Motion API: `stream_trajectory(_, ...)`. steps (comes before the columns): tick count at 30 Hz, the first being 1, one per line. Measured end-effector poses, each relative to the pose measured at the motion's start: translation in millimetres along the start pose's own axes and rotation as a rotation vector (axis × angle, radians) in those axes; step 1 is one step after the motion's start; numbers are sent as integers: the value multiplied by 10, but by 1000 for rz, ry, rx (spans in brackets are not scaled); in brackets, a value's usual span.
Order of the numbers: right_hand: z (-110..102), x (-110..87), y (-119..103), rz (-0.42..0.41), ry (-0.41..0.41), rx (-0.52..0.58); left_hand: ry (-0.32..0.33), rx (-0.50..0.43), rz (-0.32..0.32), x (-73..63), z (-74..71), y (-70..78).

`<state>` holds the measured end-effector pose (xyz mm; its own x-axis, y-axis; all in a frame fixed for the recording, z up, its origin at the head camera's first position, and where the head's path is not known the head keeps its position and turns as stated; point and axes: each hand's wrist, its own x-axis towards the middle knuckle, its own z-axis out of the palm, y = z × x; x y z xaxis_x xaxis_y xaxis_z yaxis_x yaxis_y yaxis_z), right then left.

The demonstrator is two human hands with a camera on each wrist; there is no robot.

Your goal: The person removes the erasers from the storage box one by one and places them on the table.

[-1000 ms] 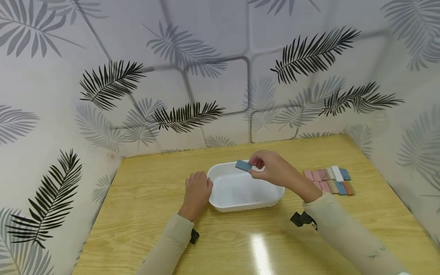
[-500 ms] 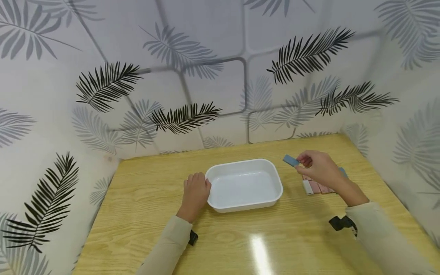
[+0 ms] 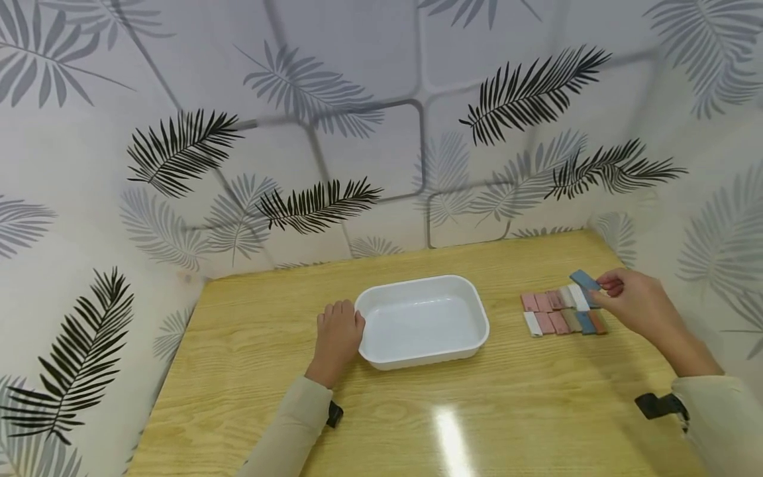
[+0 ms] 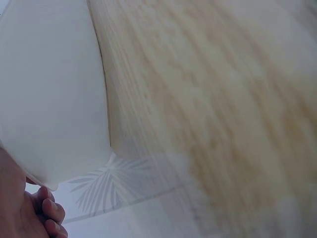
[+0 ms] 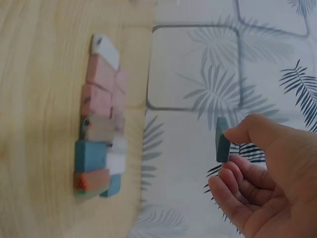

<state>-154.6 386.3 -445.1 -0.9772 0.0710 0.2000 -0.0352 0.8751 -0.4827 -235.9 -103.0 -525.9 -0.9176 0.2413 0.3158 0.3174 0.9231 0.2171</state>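
My right hand (image 3: 644, 306) pinches a flat blue eraser (image 3: 584, 279) between thumb and fingers, above the right end of a double row of erasers. In the right wrist view the pinched eraser is seen nearly edge-on, apart from the row. The row holds white, pink, tan, blue and orange pieces, among them a pink eraser (image 3: 528, 302) and an orange-and-green eraser (image 5: 92, 180). At the table's middle, my left hand (image 3: 336, 338) holds the left rim of a white plastic basin (image 3: 426, 360). Its fingertips (image 4: 52, 210) show beside the basin in the left wrist view.
The wooden table (image 3: 262, 311) carries the basin and the eraser row. A pale wall (image 3: 393, 159) with a leaf pattern stands behind it and along both sides. Black camera mounts (image 3: 658, 405) sit on the wrists.
My right hand has carried the blue eraser from above the basin to the right, over the eraser row's far end. My left hand has stayed on the basin's rim.
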Motion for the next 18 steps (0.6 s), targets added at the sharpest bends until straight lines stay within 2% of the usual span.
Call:
stream_trajectory(5,14,-98,240,56,38,-36,-1,-9,-3,-14,13,4)
stream_trajectory(12,191,-242,569,133,16,-58,-19,-12,-24,-11,-17,19)
stream_trajectory(18,378,-351,762,199,-15,-28,-31,-14,-17,-3,-27,31)
